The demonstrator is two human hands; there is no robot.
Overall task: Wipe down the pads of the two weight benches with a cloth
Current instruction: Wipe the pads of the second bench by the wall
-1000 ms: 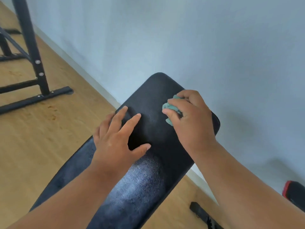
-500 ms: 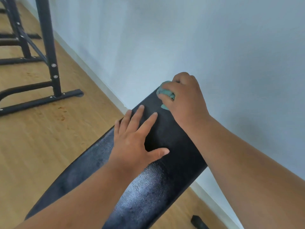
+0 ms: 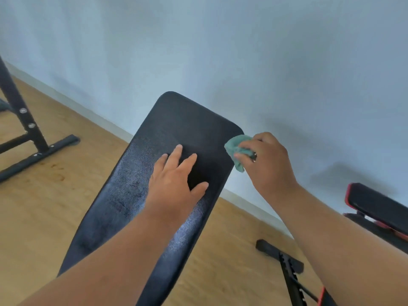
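A long black bench pad (image 3: pixel 136 186) slants up from the lower left towards the wall. My left hand (image 3: pixel 176 184) lies flat on its upper half, fingers spread, holding nothing. My right hand (image 3: pixel 267 164) is closed on a bunched teal cloth (image 3: pixel 237 151) at the pad's right edge, near its top corner. A second bench pad (image 3: pixel 375 204), black with red trim, shows at the right edge, partly behind my right forearm.
A pale wall runs close behind the pad's top end, with a light skirting board. A black rack frame (image 3: pixel 28 133) stands on the wooden floor at left. The bench's black foot bar (image 3: pixel 278 255) and strut lie on the floor at lower right.
My right hand has carried the cloth from the pad's top end across to its right edge. The left hand stays flat on the pad. The view has shifted right, showing the second bench.
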